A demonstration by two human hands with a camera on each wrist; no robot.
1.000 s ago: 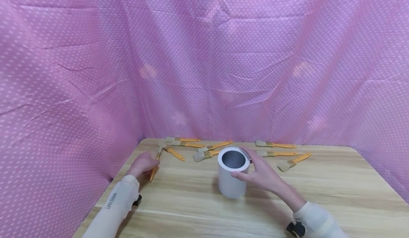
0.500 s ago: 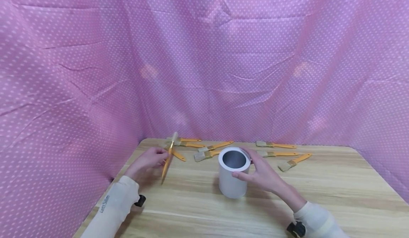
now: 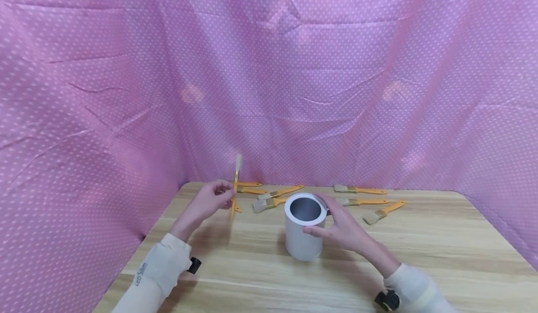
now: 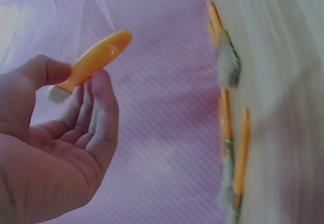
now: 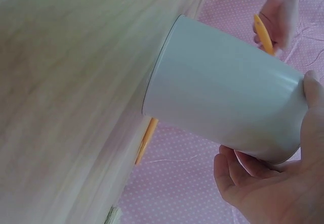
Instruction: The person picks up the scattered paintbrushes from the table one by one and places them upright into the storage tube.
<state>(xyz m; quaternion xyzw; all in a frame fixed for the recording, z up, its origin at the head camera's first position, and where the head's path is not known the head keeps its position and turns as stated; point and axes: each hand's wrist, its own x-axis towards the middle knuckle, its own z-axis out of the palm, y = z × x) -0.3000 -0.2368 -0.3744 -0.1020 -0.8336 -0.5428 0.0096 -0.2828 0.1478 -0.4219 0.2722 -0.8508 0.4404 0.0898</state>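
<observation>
Upright, 1 orange-handled brush (image 3: 235,187) is pinched btwn thumb and fingers of the left hand (image 3: 208,204), bristles up, above the wooden table (image 3: 252,266). A white cylinder cup (image 3: 303,229), standing at table centre, is gripped by the right hand (image 3: 344,229). Other brushes (image 3: 269,201) are scattered w/ bristles flat near the pink backdrop (image 3: 269,70).

Two bare hands, no gloves, no rings visible. Left hand (image 3: 208,202): long cream sleeve (image 3: 157,271) down to wrist, soft knit-like fabric, snug cuff. Small dark lettering printed along left forearm, too small to read. Black device (image 3: 194,265) at underside of left wrist, rounded, strap hidden. Right hand (image 3: 345,229): matching cream sleeve (image 3: 414,290), cuff gathered at wrist. Black rounded device (image 3: 387,300) at right wrist, partly cut off by frame edge. Wrist views: fingers bare, nails short.
</observation>
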